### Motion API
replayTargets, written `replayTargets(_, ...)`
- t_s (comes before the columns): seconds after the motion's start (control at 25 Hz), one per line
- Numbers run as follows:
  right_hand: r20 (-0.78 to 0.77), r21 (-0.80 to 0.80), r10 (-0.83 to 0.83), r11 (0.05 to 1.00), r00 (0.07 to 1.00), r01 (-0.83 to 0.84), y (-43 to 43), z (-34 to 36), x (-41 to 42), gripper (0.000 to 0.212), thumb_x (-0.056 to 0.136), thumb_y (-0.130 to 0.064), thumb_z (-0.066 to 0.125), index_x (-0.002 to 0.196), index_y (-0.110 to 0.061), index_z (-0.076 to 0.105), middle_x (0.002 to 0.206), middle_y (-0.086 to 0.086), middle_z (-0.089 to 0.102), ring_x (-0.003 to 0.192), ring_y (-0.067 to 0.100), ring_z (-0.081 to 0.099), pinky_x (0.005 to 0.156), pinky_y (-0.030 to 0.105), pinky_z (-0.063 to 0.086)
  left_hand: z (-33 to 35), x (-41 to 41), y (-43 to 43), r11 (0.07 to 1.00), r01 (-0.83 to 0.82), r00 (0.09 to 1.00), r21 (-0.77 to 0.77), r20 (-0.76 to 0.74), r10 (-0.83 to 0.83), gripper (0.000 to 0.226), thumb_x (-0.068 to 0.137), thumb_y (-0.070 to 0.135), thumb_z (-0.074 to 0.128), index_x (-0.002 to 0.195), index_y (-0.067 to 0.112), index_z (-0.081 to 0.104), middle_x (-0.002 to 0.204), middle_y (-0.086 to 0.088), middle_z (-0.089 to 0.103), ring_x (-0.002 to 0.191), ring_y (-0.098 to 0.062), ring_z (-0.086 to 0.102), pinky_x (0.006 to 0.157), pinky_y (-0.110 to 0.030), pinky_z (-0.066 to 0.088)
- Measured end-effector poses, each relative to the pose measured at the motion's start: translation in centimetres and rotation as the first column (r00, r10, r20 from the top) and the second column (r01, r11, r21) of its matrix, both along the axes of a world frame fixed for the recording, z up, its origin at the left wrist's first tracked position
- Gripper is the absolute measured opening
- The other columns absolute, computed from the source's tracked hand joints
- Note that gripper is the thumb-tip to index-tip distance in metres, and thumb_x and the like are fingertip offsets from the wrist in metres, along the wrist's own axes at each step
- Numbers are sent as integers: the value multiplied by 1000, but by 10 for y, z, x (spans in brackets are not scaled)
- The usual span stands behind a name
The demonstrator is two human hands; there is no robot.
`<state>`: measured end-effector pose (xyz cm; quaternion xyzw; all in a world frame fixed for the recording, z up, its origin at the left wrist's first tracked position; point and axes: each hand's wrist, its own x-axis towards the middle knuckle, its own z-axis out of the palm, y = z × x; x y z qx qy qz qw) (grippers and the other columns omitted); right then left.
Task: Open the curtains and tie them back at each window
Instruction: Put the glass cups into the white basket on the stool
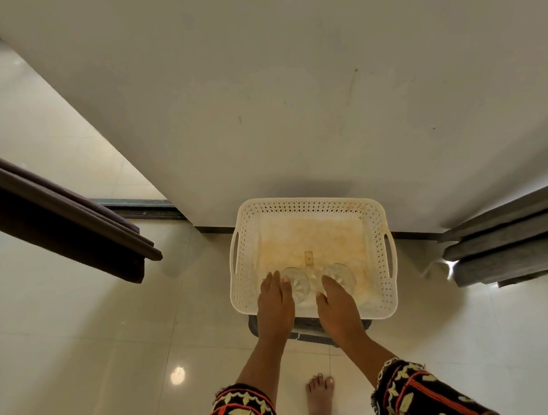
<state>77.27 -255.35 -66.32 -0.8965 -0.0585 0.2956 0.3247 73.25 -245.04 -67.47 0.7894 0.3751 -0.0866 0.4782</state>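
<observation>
A dark brown curtain [53, 217] hangs bunched at the left, by a glass opening. A grey curtain [518, 239] hangs bunched at the right. Between them, against the wall, a white perforated basket [380, 228] sits on a dark stool [310, 332]. Two clear, cut-glass round pieces lie in its near part, the left piece [298, 283] and the right piece [343, 274]. My left hand [275, 298] reaches into the basket with straight fingers, its thumb touching the left piece. My right hand [338, 303] lies flat over the near edge of the right piece.
A plain cream wall [285, 85] fills the upper view. The glossy tiled floor [93, 350] spreads out at the left and right. My bare foot [321, 405] stands just in front of the stool. A small tag [309, 258] lies on the basket's stained bottom.
</observation>
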Motion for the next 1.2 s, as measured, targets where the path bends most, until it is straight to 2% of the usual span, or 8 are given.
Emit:
replayTargets(0.08,120,-106,159,984,980,-147,-22,7,3,46,101,-20,30,143,-5,24,152,11,26,140,23,24,111,26,24,7,1,-11,982,137,990,134,-52,-131,50,101,33,19,145,10,22,156,-9,14,145,-23,6,117,-39,5)
replayTargets(0.16,154,-222,286,943,946,-249,-48,12,8,51,101,-26,26,147,-7,12,156,10,12,144,23,10,115,28,14,15,1,-27,924,293,954,244,-137,-266,53,101,36,17,147,12,15,157,-8,4,145,-23,-2,117,-39,-1)
replayTargets(0.28,172,-363,397,876,902,-317,-93,23,16,59,101,-33,24,147,-4,2,156,14,0,145,26,1,118,34,7,24,3,-60,810,487,871,327,-252,-422,58,99,42,14,148,12,5,157,-9,-4,145,-24,-8,116,-38,-5)
replayTargets(0.36,169,-395,410,861,896,-319,-127,31,21,61,101,-35,24,147,-4,-1,156,14,-4,145,26,-3,117,36,2,32,8,-89,749,572,818,335,-301,-490,60,99,43,13,148,11,2,157,-10,-5,144,-24,-9,116,-37,-5)
replayTargets(0.48,161,-394,373,873,914,-287,-181,41,27,62,100,-34,26,147,-5,-1,156,13,-5,144,26,-5,117,36,1,45,20,-138,672,651,759,353,-316,-569,59,100,42,14,147,9,3,157,-10,-3,145,-23,-6,116,-35,-3)
replayTargets(0.8,241,-298,87,955,967,-12,-354,64,41,63,99,-37,34,147,-7,8,156,11,7,145,24,5,117,33,12,77,76,-299,602,745,659,286,-176,-731,56,100,38,17,147,8,10,157,-9,4,145,-20,-2,116,-32,0)
replayTargets(1.04,275,-277,-54,952,960,133,-469,77,48,62,98,-39,32,148,-10,8,157,9,7,145,21,5,117,30,11,102,115,-412,592,768,617,243,-35,-786,54,101,35,21,146,8,15,157,-9,9,145,-18,3,116,-30,3)
replayTargets(1.2,313,-279,-128,935,941,220,-532,84,51,61,98,-39,33,147,-10,12,156,8,12,145,20,7,116,30,12,113,132,-484,539,812,555,227,-11,-832,53,101,35,21,146,8,16,157,-8,10,145,-18,3,116,-29,3)
